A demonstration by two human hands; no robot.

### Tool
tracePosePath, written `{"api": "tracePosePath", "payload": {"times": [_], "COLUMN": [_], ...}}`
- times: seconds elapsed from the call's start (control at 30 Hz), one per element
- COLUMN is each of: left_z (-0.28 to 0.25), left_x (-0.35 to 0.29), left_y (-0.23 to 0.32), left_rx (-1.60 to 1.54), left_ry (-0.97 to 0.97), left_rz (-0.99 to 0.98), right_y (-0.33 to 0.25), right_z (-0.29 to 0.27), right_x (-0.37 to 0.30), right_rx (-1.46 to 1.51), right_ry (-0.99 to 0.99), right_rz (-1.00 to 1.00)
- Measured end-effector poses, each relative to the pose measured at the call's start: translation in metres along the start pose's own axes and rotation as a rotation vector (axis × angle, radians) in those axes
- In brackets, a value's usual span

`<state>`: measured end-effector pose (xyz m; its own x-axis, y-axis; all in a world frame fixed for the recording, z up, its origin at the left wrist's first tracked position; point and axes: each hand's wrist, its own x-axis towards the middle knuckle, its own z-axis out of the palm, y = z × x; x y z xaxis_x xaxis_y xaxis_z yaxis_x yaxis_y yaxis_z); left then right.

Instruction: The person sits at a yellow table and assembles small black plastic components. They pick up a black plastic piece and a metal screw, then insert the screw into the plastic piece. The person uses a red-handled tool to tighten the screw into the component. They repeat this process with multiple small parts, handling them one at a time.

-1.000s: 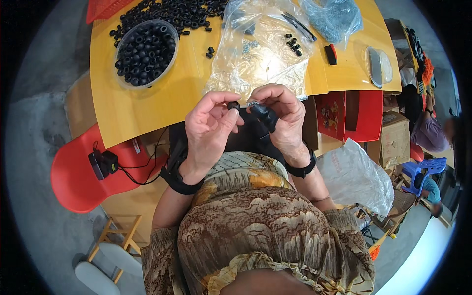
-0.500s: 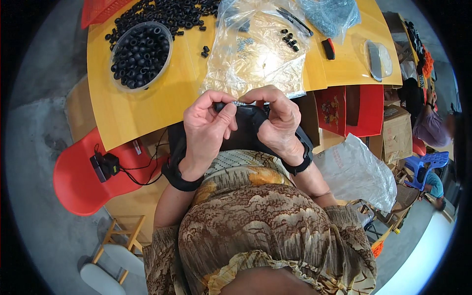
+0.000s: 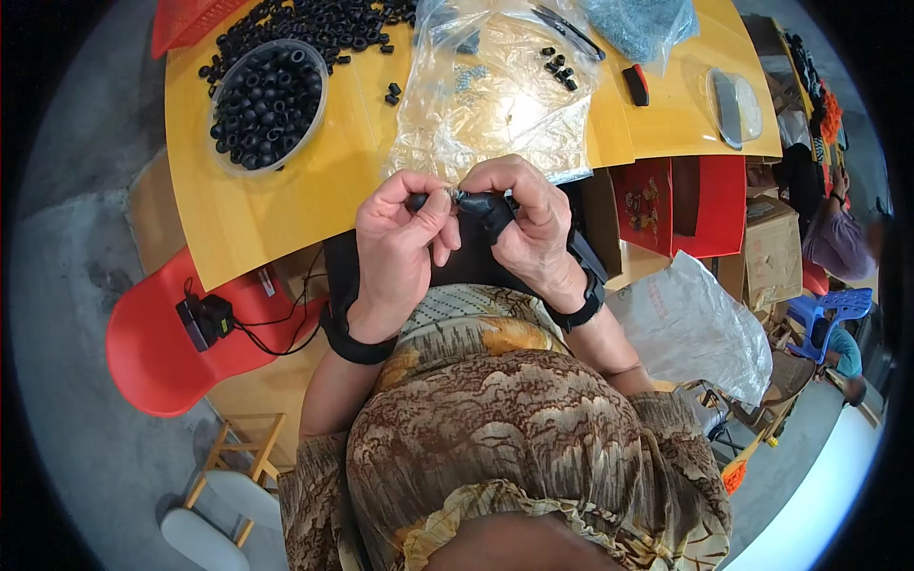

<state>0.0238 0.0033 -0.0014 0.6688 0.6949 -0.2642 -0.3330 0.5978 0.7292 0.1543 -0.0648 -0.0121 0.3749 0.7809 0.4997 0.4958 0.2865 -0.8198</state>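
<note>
Both hands are raised in front of my body, just off the near table edge, with their fingertips almost meeting. Between thumb and forefinger, my left hand (image 3: 392,249) pinches a small black rounded cap (image 3: 416,202). My right hand (image 3: 538,238) is closed, its fingertips at a tiny silvery metal part (image 3: 455,195) that lies against the cap's side. A dark, elongated black piece (image 3: 490,211) sits under the right fingers; its kind is unclear. Beyond the left hand stands a clear round tub (image 3: 324,105) of black rounded caps (image 3: 262,114).
Loose black rings (image 3: 314,29) cover the table's far left. A clear plastic sheet (image 3: 428,133) carries several small black parts (image 3: 560,68), tiny metal bits (image 3: 468,78) and a black tool (image 3: 571,36). A bag of metal parts (image 3: 643,33) lies behind. Red chair (image 3: 143,352) at left.
The right fingertips have closed in on the metal part, which shows less now. The black piece under the right fingers has shifted up and toward the left hand. The view has moved slightly.
</note>
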Motion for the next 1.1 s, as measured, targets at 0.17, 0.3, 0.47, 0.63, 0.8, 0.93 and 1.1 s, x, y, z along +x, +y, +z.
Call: {"api": "tracePosePath", "payload": {"times": [0.17,0.3,0.47,0.63,0.8,0.93,1.1], "left_z": [-0.002,-0.006,-0.011,-0.008,-0.009,-0.010,-0.006], "left_x": [0.002,0.003,0.004,0.004,0.006,0.006,0.002], "left_y": [-0.002,0.001,0.004,0.001,-0.002,-0.006,-0.006], "left_rx": [0.007,0.031,0.014,-0.007,0.022,0.127,0.269], "left_ry": [0.019,0.020,-0.052,-0.044,0.009,0.016,-0.025], "left_rz": [-0.016,-0.087,-0.142,-0.121,-0.084,-0.025,-0.002], "right_y": [0.000,0.000,0.002,0.018,0.044,0.004,-0.011], "right_z": [-0.003,-0.013,-0.013,-0.016,-0.024,-0.027,-0.014], "right_x": [0.007,0.012,0.015,0.016,0.023,0.023,0.009], "right_rx": [-0.143,-0.322,-0.218,-0.394,-0.399,-0.097,0.071], "right_ry": [-0.032,-0.138,-0.114,0.075,0.150,-0.126,-0.210], "right_rz": [-0.115,-0.225,-0.154,0.095,0.263,0.359,0.259]}}
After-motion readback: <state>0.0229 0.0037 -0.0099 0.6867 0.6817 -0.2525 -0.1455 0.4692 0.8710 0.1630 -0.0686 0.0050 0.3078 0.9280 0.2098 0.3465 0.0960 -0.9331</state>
